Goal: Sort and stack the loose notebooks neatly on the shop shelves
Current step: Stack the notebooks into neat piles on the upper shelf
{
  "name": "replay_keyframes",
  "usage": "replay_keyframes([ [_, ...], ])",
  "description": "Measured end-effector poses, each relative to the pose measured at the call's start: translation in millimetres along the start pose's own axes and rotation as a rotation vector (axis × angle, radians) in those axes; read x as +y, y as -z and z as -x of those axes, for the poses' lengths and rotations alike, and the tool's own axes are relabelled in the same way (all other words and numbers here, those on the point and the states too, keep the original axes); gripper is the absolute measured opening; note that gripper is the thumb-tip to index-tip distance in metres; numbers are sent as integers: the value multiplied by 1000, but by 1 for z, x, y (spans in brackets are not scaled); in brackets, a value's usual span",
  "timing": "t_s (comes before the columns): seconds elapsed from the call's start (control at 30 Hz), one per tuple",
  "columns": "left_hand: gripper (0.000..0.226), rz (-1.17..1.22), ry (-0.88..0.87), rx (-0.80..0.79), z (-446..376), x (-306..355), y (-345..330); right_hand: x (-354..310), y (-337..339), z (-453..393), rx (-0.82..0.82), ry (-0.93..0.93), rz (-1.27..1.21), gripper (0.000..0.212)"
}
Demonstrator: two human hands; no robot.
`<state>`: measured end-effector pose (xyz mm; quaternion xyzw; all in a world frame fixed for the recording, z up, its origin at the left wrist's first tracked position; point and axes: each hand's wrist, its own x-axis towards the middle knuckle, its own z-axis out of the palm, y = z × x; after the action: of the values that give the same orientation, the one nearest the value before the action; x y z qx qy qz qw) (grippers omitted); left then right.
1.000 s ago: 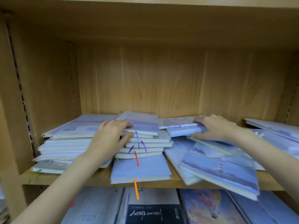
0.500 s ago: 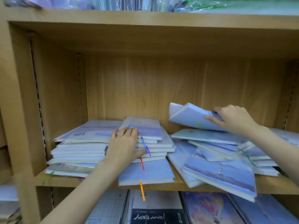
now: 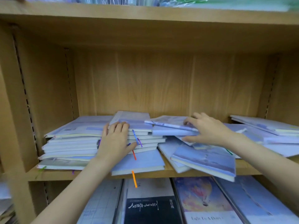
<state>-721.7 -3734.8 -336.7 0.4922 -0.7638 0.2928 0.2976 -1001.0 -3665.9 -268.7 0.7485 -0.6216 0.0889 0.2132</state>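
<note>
Glossy pale-blue notebooks crowd the wooden shelf (image 3: 169, 172). Left hand (image 3: 115, 141) presses flat fingers against the squared middle stack (image 3: 142, 139). Right of it, right hand (image 3: 208, 129) grips 2 slim loose notebooks (image 3: 171, 126) atop a slumped, overhanging heap (image 3: 203, 160).

Pale blue soft-covered notebooks (image 3: 76, 143) are piled flat at the left of the light wooden shelf (image 3: 161, 172). A middle stack (image 3: 142, 139) is seen beside them. Loose tilted notebooks (image 3: 205, 160) are spread at the right.
</note>
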Motion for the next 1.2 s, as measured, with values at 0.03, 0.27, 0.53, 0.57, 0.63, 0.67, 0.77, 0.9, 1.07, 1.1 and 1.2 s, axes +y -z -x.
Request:
replay_keyframes([
  [0.03, 59, 6, 0, 0, 0, 1, 0, 9, 2, 5, -64, -26, -124, 65],
  [0.27, 56, 120, 61, -56, -1, 1, 7, 10, -20, 26, 130, -79, -116, 67],
  [0.53, 57, 55, 71, -57, 0, 3, 4, 31, -9, 6, 464, -248, -300, 53],
  [0.57, 56, 51, 60, -44, 1, 3, 2, 33, -6, 2, 510, -269, -326, 55],
  [0.63, 57, 32, 36, -9, 1, 2, 0, 32, 0, -11, 563, -329, -341, 55],
  [0.67, 59, 29, 26, 2, 1, 2, 0, 27, 3, -19, 572, -361, -340, 55],
  [0.77, 63, 30, 12, 28, 0, 1, -1, 0, 15, -44, 567, -418, -350, 49],
  [0.9, 64, 62, -8, 47, 0, -1, -6, -52, 24, -61, 528, -356, -254, 41],
  [1.07, 80, 143, 40, 52, 1, -5, -13, -128, 1, -55, 276, -50, -16, 45],
  [1.1, 88, 143, 51, 19, 1, -5, -11, -131, 1, -56, 235, -15, -24, 46],
  [1.2, 108, 165, 70, -69, 2, -1, 3, -114, 5, -54, 87, 70, -261, 57],
])
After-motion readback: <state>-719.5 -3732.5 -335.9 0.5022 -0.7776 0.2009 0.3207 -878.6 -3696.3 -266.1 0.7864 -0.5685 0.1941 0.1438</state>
